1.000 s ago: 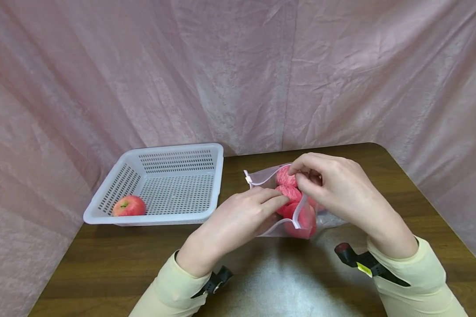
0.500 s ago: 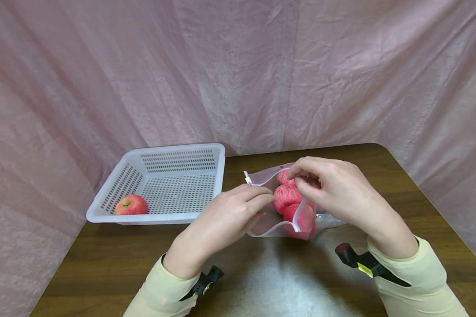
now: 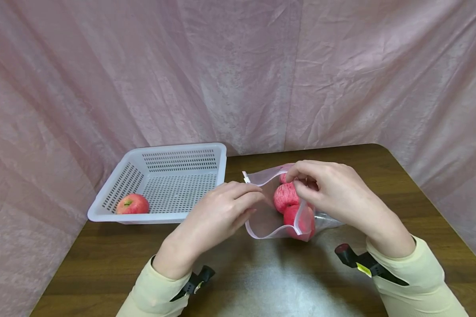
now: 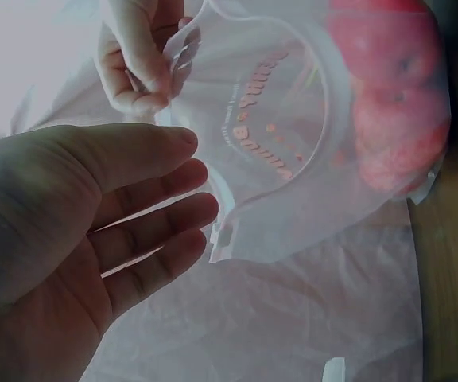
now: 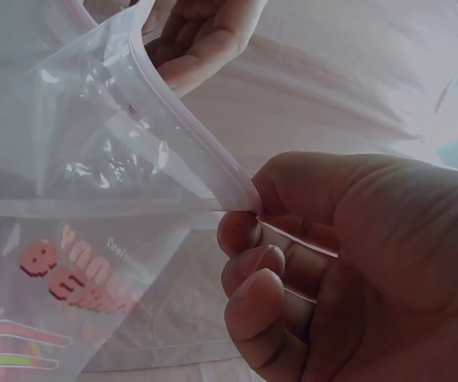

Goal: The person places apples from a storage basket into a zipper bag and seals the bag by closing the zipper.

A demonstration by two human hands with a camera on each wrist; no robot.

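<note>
A clear zip bag [image 4: 269, 231] with a pale slider rim and printed lettering lies on the table in the head view, its mouth spread toward the left. Several red apples [image 3: 286, 198] sit in its right part, some overlapped by plastic. My right hand [image 3: 333, 187] pinches the far-right edge of the mouth between thumb and fingertips, as the right wrist view shows on the rim [image 5: 205, 143]. My left hand [image 3: 218, 215] hovers beside the mouth's left side, fingers loosely extended and holding nothing. In the left wrist view its fingertips [image 4: 205, 203] are right at the rim.
A white perforated basket [image 3: 143, 217] stands at the back left of the brown wooden table [image 3: 87, 264]. One red apple [image 3: 132, 204] lies in its near-left corner. Behind the table hangs a pink curtain [image 3: 238, 79].
My left hand has drawn back left and slightly down, out of the bag's mouth, uncovering the apples. The mouth gapes wider. My right hand stays on the rim, barely shifted.
</note>
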